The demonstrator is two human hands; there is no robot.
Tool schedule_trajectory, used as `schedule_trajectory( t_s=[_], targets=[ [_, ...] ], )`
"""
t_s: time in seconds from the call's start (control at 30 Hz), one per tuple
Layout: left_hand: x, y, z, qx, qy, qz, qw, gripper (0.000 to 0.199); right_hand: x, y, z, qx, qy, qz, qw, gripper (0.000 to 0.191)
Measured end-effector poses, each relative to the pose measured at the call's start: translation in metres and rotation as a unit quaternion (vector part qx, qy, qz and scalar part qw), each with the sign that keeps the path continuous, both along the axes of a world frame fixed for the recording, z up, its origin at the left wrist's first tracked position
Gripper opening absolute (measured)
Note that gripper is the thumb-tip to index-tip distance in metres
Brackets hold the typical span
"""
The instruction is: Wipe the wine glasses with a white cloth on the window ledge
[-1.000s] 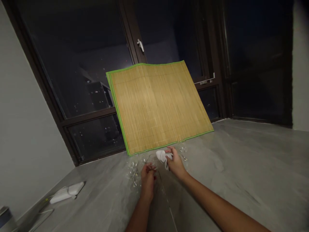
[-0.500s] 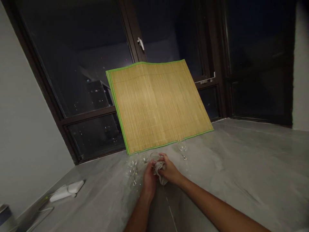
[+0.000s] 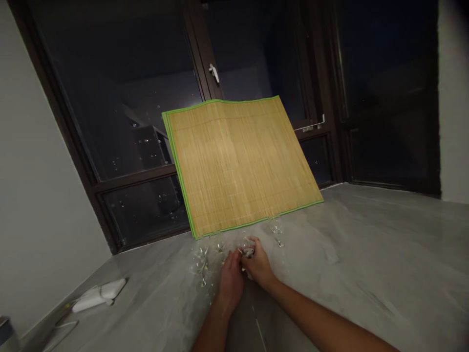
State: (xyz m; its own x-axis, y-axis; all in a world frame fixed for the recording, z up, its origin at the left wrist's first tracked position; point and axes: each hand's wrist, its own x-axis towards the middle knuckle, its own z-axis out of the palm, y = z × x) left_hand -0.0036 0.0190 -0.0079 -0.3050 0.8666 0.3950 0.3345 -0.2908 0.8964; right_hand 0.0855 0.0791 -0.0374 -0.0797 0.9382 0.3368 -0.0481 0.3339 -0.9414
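My left hand is closed at the lower part of a clear wine glass; its fingertips are partly hidden. On the other side, my right hand curls around the glass with a crumpled greyish-white cloth bunched in its fingers, mostly covered by the hand. The bowl of the held glass points up and away from me. To the left of my hands stand several clear stemmed glasses, among them a front glass and a rear glass. A lone wine glass stands to the right.
Behind the glasses, a bamboo mat with green edging leans against the dark window. On the grey marbled surface, a white power strip with its cable lies at left. A can-like container sits in the lower left corner.
The left hand has turned, so its back now faces up. The cloth, which hung down between the hands, is now mostly tucked inside the right hand. The held glass has shifted slightly right.
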Motion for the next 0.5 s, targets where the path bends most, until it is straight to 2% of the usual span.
schedule_trajectory(
  t_s=[0.07,0.17,0.23,0.3,0.33,0.4,0.5],
  targets=[
    [0.002,0.003,-0.001,-0.011,-0.056,-0.013,0.998,0.024,0.004,0.002,0.005,0.002,-0.030,-0.022,0.999,0.056],
    [0.006,-0.001,0.000,0.000,-0.096,0.002,0.995,0.029,0.016,0.008,0.012,0.016,-0.109,-0.088,0.990,0.054],
    [0.006,-0.009,0.003,0.040,-0.058,0.013,0.997,0.025,0.023,0.012,0.015,0.014,-0.161,-0.130,0.978,0.057],
    [0.002,-0.019,0.010,0.099,0.053,0.033,0.993,0.018,0.029,0.017,0.016,0.009,-0.203,-0.157,0.967,0.061],
    [-0.001,-0.024,0.014,0.136,0.109,0.061,0.983,0.018,0.031,0.018,0.016,0.007,-0.220,-0.166,0.961,0.063],
    [-0.009,-0.033,0.022,0.214,0.188,0.160,0.945,0.024,0.033,0.021,0.016,0.005,-0.253,-0.173,0.952,0.067],
    [-0.025,-0.040,0.034,0.298,0.199,0.337,0.870,0.043,0.033,0.022,0.015,-0.004,-0.305,-0.176,0.936,0.070]
  ],
)
